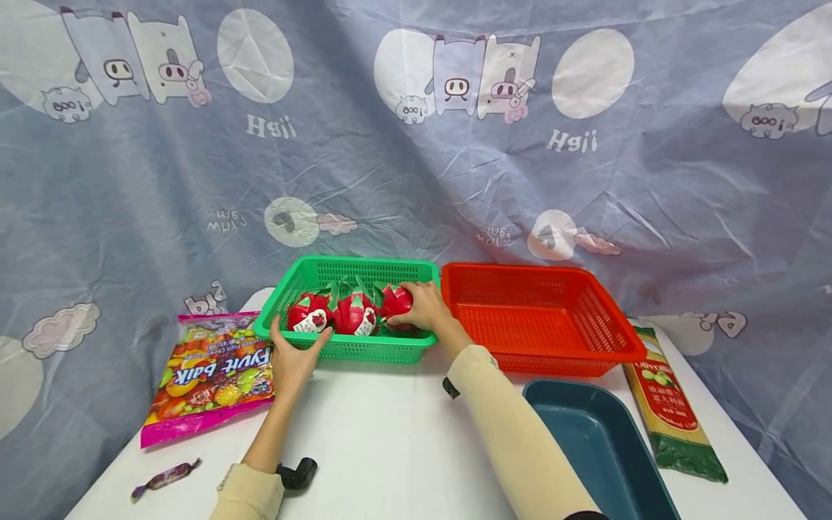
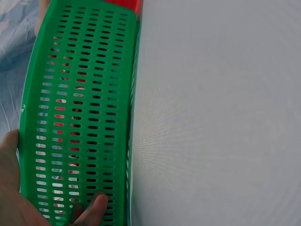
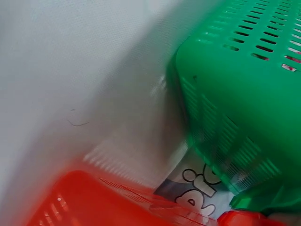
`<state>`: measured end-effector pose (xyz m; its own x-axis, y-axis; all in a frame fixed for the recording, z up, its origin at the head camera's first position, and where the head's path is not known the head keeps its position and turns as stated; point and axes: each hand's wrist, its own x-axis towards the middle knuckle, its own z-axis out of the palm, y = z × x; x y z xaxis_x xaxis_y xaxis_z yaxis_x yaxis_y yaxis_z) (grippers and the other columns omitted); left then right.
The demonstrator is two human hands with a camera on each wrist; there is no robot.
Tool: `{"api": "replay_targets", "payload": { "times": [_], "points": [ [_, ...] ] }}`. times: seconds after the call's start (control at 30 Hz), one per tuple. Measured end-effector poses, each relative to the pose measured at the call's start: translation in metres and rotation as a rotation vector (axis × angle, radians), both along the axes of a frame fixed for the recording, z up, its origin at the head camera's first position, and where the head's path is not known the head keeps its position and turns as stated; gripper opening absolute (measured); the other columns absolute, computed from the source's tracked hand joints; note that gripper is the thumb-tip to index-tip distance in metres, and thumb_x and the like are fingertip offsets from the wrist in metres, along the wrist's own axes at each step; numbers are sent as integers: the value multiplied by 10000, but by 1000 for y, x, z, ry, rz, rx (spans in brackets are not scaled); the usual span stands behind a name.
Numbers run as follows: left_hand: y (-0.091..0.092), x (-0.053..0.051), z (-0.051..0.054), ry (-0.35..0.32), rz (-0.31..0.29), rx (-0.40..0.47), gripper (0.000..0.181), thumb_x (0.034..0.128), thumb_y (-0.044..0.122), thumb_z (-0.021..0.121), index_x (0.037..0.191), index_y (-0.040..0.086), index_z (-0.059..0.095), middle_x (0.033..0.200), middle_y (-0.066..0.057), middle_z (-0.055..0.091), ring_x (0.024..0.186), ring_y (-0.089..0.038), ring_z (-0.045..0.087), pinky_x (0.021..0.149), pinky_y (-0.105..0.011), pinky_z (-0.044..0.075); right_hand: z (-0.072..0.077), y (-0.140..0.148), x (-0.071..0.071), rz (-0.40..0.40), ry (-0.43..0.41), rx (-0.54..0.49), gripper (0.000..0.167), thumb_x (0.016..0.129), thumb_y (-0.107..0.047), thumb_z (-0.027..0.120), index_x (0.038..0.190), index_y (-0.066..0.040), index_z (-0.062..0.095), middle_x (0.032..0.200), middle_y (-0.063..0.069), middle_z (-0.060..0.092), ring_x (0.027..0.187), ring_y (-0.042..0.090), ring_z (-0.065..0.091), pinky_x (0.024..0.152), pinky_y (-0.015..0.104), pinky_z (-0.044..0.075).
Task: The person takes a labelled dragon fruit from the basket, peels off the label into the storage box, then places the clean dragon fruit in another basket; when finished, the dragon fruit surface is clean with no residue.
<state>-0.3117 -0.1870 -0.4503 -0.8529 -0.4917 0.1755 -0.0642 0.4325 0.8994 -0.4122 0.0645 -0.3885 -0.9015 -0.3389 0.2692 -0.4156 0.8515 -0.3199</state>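
Note:
A green basket stands at the back, with three red dragon fruits in clear wrapping and white labels: one at left, one in the middle, one at right. My right hand reaches over the basket's right side and grips the right dragon fruit, covering part of it. At the front left corner my left hand holds the green basket, digits spread along its rim and wall. The left wrist view shows that hand against the slotted wall. In the right wrist view, a red piece shows beside the basket.
A red basket adjoins the green one on the right. Before it lies a dark blue tray, with a pasta packet further right. At left are a fruit candy bag and a wrapped candy. A patterned curtain hangs behind.

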Motion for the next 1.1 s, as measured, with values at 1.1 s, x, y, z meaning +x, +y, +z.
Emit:
{"api": "replay_targets", "payload": {
  "times": [1.1],
  "points": [
    [2, 0, -3, -3, 26, 4, 1116, 590, 779, 619, 1451, 325, 73, 1412, -187, 352, 1170, -453, 413, 822, -633, 357, 95, 49, 95, 252, 234, -355, 715, 646, -451, 810, 1260, -202, 542, 1202, -58, 542, 1056, 170, 417, 801, 356, 447]
  ]
}}
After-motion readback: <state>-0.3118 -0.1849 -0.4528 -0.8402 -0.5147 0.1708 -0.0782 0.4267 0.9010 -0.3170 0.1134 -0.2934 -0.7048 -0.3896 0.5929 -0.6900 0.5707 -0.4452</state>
